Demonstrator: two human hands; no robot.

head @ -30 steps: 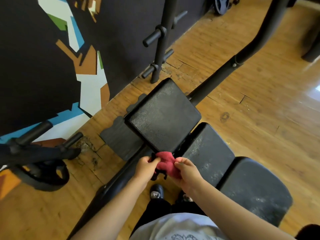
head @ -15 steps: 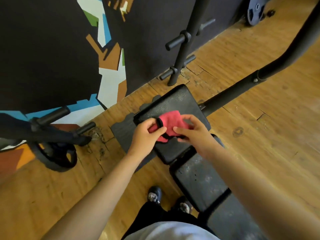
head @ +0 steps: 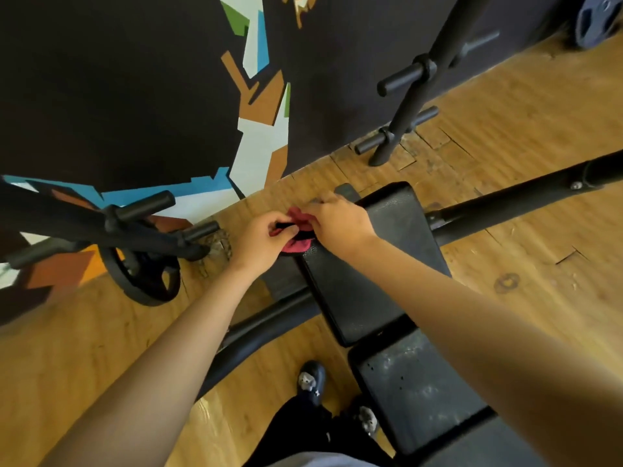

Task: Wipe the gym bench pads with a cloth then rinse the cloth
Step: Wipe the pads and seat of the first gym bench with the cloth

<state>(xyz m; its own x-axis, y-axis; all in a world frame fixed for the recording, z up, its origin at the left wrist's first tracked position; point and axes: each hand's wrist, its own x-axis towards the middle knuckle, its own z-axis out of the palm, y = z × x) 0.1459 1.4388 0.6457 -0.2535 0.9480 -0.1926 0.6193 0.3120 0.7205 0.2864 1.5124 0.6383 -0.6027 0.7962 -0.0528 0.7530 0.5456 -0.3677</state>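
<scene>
We are in the wiping stage, and the rinse is a long way off, since no tap or basin shows anywhere. The cloth (head: 298,245), red and bunched, sits at the left edge of the far pad (head: 377,264), touching the pad's rim and hanging partly over the floor (head: 505,96) beside it. Both hands are on it. Our left hand (head: 264,237) pinches the near folds between thumb and curled fingers, a tight grip. Our right hand (head: 340,220) comes over from the pad side with its fingers bent onto the far folds; the fingertips are blurred, but the grip reads as closed on the fabric rather than lying flat.

We judge this to be a regathering of the cloth at the pad's edge, not a stroke in progress. The far pad looks fairly dark and even, while the near pad (head: 414,389) carries pale, dusty smears and plainly remains to be done.

The next move calls for one hand to let go, the other to spread a flat face of cloth under the palm, and then a firm pass along the pad, with enough pressure that the fabric does not simply skate or roll up.
</scene>
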